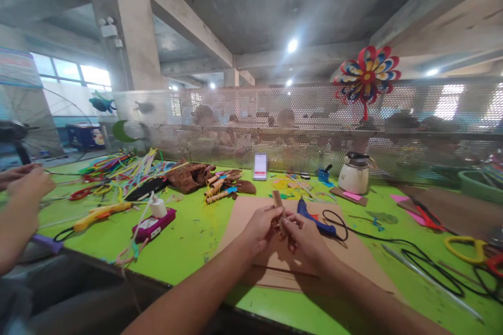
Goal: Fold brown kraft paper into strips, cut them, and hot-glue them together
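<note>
Both hands meet over a brown cardboard sheet [243,220] on the green table. Between them is a small tan strip, apparently cardboard [277,199], standing nearly upright. My left hand [262,227] pinches it from the left, thumb on top. My right hand [301,230] closes on its lower right side, with the fingers partly hiding it. Just beyond my right hand, a blue glue gun [318,221] lies on the sheet, its black cord running off to the right.
A purple power strip [154,224], yellow glue gun [102,215] and brown rolled pieces [220,187] lie left. Red-handled scissors [428,217], yellow-handled scissors [466,246] and a metal rod [432,282] lie right. A white pot [353,175] stands behind. Another person's hands [29,183] work at far left.
</note>
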Tool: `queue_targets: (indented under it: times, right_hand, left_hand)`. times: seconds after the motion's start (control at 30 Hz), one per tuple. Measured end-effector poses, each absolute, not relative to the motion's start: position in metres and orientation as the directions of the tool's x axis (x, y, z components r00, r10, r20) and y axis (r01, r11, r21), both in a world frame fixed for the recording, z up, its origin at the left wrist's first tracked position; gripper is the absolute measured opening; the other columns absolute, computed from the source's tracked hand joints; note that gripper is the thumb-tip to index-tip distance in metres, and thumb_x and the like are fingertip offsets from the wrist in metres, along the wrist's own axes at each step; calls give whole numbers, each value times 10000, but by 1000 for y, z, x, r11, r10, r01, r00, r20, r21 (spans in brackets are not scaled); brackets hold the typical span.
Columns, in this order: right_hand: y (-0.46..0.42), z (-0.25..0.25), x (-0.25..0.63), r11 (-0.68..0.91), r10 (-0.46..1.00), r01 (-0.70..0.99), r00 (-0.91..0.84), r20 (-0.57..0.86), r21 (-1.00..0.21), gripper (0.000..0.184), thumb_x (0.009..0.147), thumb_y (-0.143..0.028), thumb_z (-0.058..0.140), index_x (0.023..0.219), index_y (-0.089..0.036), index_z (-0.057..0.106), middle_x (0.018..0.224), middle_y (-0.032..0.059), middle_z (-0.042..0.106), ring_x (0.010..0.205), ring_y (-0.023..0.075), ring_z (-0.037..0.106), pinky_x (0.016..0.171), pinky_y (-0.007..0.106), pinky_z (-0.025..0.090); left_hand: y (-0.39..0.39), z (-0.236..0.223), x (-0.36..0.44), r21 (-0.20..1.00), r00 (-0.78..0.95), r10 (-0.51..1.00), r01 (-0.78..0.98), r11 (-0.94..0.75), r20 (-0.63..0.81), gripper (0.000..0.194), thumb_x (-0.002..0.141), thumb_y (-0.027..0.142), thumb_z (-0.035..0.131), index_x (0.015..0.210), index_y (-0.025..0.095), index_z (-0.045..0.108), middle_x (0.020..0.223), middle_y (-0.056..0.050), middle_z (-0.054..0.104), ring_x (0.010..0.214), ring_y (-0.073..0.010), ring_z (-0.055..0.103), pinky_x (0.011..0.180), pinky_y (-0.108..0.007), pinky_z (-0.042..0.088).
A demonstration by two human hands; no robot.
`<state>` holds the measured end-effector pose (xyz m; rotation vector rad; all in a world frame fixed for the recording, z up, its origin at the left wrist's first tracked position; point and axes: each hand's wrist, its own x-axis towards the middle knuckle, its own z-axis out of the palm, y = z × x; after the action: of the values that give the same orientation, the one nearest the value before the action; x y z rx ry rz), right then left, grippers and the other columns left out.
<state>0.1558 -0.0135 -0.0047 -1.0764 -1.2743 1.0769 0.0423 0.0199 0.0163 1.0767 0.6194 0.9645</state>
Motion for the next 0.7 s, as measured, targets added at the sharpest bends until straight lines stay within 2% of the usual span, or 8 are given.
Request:
queue_targets:
  times: [0.1,0.23,0.4,0.47,0.5,0.6,0.67,0.7]
  right_hand:
    - [-16,2,153,156,988,-5,-20,156,-988,382,686,-539,609,681,-166,529,497,-32,568,317,65,411,337,203,306]
    - [-22,9,143,32,994,-23,-102,35,-999,339,681,-489,623,738,-164,545,492,-32,587,323,58,408,354,186,317]
    - [-69,18,129,-29,955,103,-292,-58,-994,157,674,-327,611,674,-175,571,456,-57,547,369,69,443,394,179,348]
    - [-98,33,133,45,840,265,-532,-107,-963,106,691,-240,582,746,-185,655,550,-44,608,446,89,512,448,190,400]
    - [-110,44,138,136,753,302,-650,-100,-943,157,689,-203,591,809,-201,692,629,-37,650,538,105,573,504,188,419]
    - [-115,81,162,323,501,300,-859,-107,-897,228,708,-202,627,912,-221,727,766,0,706,686,154,646,636,227,477]
    - [-86,98,183,361,648,361,-760,-47,-860,234,780,-264,589,972,-222,715,829,27,713,692,152,649,653,248,494]
    - [-64,101,195,366,790,406,-611,49,-837,209,779,-290,596,932,-213,717,766,24,707,624,141,632,596,241,489]
  left_hand:
    - [17,24,35,948,443,895,-262,179,-47,163,695,261,657,727,111,603,602,-33,606,493,-110,530,497,-229,398]
    - [25,43,16,953,317,944,-245,177,-94,128,729,199,647,826,125,609,799,-67,671,662,-137,603,560,-233,447]
    - [46,85,-29,904,239,969,-425,50,59,63,821,134,562,879,124,585,876,-105,682,803,-186,638,703,-340,512]
    - [53,97,-47,873,192,977,-488,14,91,81,859,130,507,887,119,582,870,-101,680,783,-187,645,709,-358,514]
    - [56,100,-55,863,153,984,-504,-3,94,109,877,134,477,898,116,582,862,-101,680,765,-181,645,691,-345,512]
    - [63,92,-73,881,61,998,-472,8,23,135,884,149,471,917,121,599,835,-75,683,676,-132,622,590,-250,476]
    - [62,79,-78,897,39,998,-439,53,-40,112,849,154,532,926,139,613,827,-50,688,607,-104,593,511,-200,420]
    - [59,74,-81,901,27,997,-429,72,-66,109,828,153,561,920,148,619,819,-42,690,579,-96,579,482,-188,395]
